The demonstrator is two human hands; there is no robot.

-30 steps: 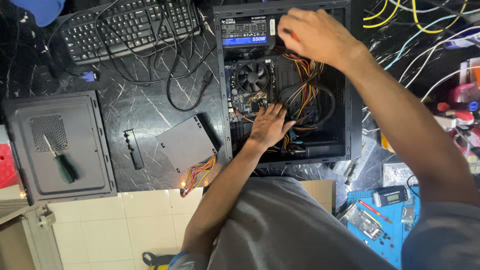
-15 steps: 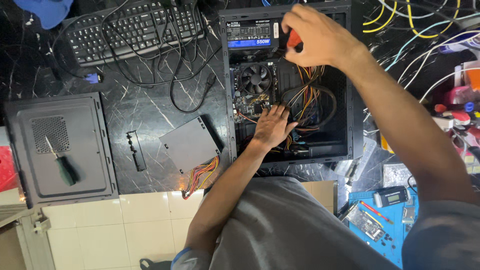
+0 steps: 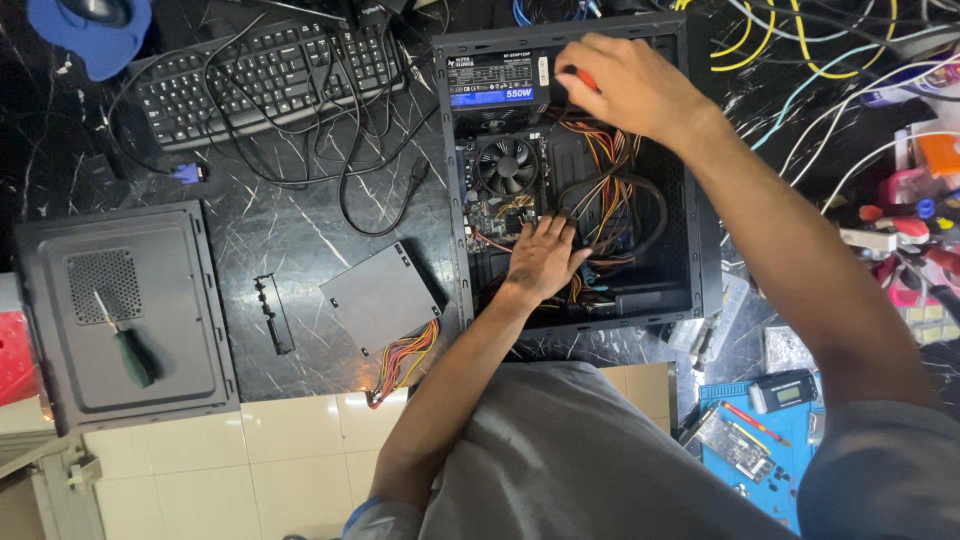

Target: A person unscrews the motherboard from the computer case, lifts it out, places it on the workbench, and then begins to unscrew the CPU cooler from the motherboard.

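An open black computer case (image 3: 702,215) lies on the dark marble table. Inside are a power supply with a blue label (image 3: 495,82), a round cooler fan (image 3: 506,165) and bundles of orange and yellow wires (image 3: 612,205). My right hand (image 3: 625,85) is at the case's top, closed around a red-handled tool (image 3: 578,78) beside the power supply. My left hand (image 3: 542,258) rests flat with fingers spread on the board near the wires in the lower part of the case.
A second grey power supply (image 3: 380,298) with loose wires lies left of the case, next to a small black bracket (image 3: 273,312). The removed side panel (image 3: 120,315) carries a green-handled screwdriver (image 3: 128,347). A keyboard (image 3: 255,75) and cables sit at the back, tools and a blue mat (image 3: 755,440) at the right.
My right hand has stayed at the top of the case with the red-handled tool, shifting only slightly. My left hand remains on the board.
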